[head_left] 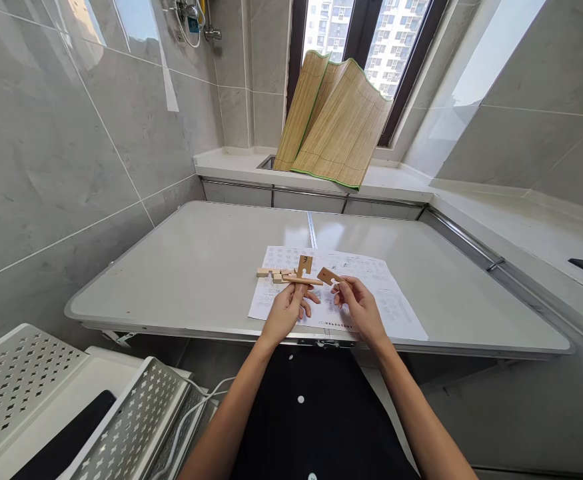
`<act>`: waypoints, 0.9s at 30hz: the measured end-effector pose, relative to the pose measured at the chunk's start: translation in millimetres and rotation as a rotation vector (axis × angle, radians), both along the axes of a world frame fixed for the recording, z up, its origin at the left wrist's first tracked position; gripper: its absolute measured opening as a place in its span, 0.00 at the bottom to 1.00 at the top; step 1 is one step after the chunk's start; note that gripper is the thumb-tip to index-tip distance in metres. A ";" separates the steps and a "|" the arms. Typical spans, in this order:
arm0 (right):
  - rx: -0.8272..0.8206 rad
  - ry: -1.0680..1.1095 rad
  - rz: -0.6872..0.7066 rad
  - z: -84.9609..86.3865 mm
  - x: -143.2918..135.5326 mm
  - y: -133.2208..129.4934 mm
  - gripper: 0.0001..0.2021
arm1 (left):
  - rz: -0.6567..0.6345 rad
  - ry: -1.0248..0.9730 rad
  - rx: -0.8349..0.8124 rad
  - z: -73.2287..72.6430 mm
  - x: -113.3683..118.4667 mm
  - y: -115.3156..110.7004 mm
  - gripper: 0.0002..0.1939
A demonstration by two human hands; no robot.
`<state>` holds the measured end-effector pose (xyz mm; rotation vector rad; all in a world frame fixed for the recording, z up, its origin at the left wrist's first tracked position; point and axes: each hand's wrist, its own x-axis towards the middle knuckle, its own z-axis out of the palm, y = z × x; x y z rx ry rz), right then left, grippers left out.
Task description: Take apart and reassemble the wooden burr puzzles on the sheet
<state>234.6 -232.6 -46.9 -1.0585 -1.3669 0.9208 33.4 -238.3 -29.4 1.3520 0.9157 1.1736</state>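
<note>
My left hand [291, 303] is closed around joined flat wooden puzzle pieces. One notched wooden piece [304, 264] with a dark mark stands upright, and a thin wooden piece [304, 281] lies crosswise below it. My right hand [358, 299] pinches another notched wooden puzzle piece [328, 275], tilted toward the left hand's pieces with a small gap between them. Behind my left hand, several small wooden blocks [263, 272] lie at the sheet's left edge. Under both hands is a printed paper sheet [381, 287] with small diagrams. My fingers partly cover the held pieces.
The white folding table [171, 267] has a centre seam. A ledge [396, 175] behind it holds a bamboo mat [344, 123] against the window. At the lower left stand white perforated racks [136, 420], a dark flat object [66, 437] and a white cable [181, 427].
</note>
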 end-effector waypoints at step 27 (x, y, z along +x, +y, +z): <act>-0.116 0.091 0.380 7.3 3.5 -4.3 0.21 | -0.260 -0.098 -0.093 0.8 -3.0 -0.2 0.26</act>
